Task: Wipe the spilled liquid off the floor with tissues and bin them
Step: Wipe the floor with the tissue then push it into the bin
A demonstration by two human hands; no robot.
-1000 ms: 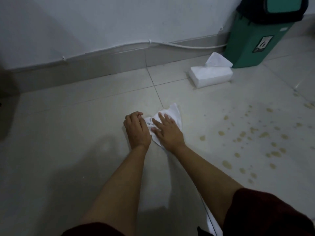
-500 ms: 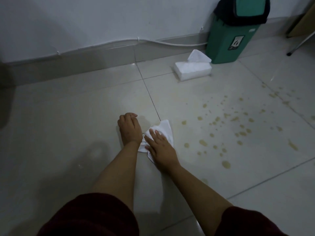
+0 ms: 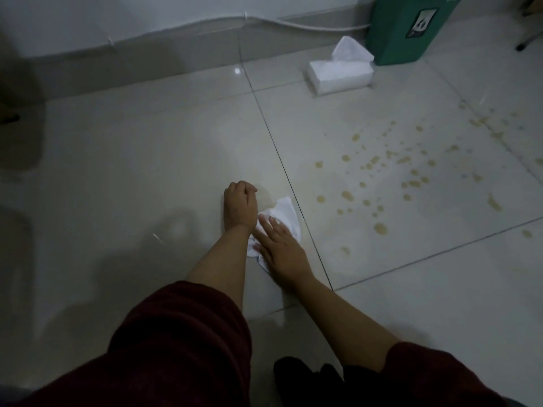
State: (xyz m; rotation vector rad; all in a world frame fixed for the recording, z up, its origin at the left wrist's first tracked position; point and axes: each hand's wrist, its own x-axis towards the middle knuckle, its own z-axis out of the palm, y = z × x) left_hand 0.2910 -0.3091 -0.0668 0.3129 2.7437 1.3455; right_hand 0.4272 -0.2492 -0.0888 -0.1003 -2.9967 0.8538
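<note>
Dim tiled floor, yellowish drops scattered to the right. The tissue lies under the flat right hand, fingers straight; the left hand is curled beside it, gripping nothing I can see. Thin and soft, probably tears when soaked, so bunch it from the middle.

The glossy pale tiled floor carries a white rectangular pack of tissues, just beside a green plastic bin at the wall. Yellowish drops of spilled liquid and a crumpled white tissue lie on it.
</note>
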